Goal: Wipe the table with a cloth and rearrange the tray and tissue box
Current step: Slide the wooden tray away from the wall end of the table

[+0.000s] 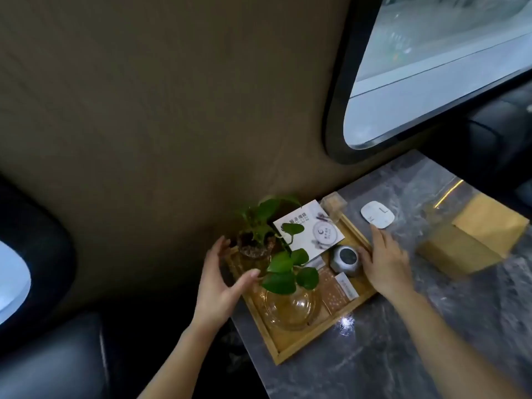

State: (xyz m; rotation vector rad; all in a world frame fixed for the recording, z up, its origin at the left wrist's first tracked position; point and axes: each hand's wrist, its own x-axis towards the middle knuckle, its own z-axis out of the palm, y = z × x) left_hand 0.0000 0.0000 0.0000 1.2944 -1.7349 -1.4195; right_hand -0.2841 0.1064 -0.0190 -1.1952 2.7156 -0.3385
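Note:
A wooden tray (290, 345) lies on the grey marble table (403, 341), at its left edge beside the wall. It carries a potted green plant (256, 243), a clear glass bowl (289, 309), a white printed card (309, 230) and a round grey object (345, 259). My left hand (218, 286) hovers at the tray's left side, fingers spread, thumb over the tray. My right hand (384, 264) lies flat along the tray's right rim, fingers stretched out. A wooden tissue box (472, 237) stands on the table to the right. No cloth shows.
A white flat rounded device (377, 216) lies on the table just beyond my right fingertips. A small clear box (334, 204) sits at the tray's far corner. A brown wall (172, 110) and a window (431, 67) are behind; dark seats flank the table.

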